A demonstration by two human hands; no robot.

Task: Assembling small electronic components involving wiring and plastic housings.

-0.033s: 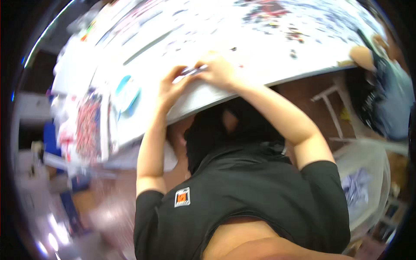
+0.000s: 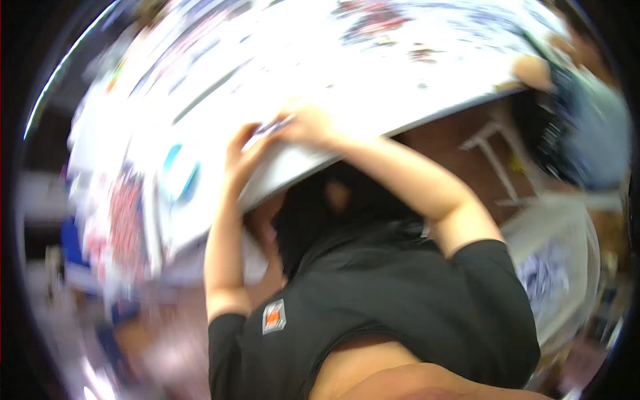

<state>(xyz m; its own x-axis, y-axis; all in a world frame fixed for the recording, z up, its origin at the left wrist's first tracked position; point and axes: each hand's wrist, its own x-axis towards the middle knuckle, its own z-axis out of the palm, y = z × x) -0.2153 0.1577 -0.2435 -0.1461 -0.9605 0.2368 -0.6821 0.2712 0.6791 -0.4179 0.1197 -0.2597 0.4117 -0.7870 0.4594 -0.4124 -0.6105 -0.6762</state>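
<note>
My left grip (image 2: pixel 241 153) is pinched closed on one end of a small pale purplish piece (image 2: pixel 269 127), thumb on the near side and fingers on the far side. My right grip (image 2: pixel 308 125) is closed on its other end, the fingers bent over it. The piece sits between my two hands, above the near edge of the white tabletop (image 2: pixel 363 100); blur hides its exact shape, and I cannot tell whether it touches the surface. Left of my left hand, well apart from it, lies a teal-rimmed round container (image 2: pixel 194 180). Beyond my hands, a dark strip (image 2: pixel 212 92) lies slantwise, and a red heap (image 2: pixel 383 21) sits toward the far side. Another person (image 2: pixel 593 137) is at the right.
</note>
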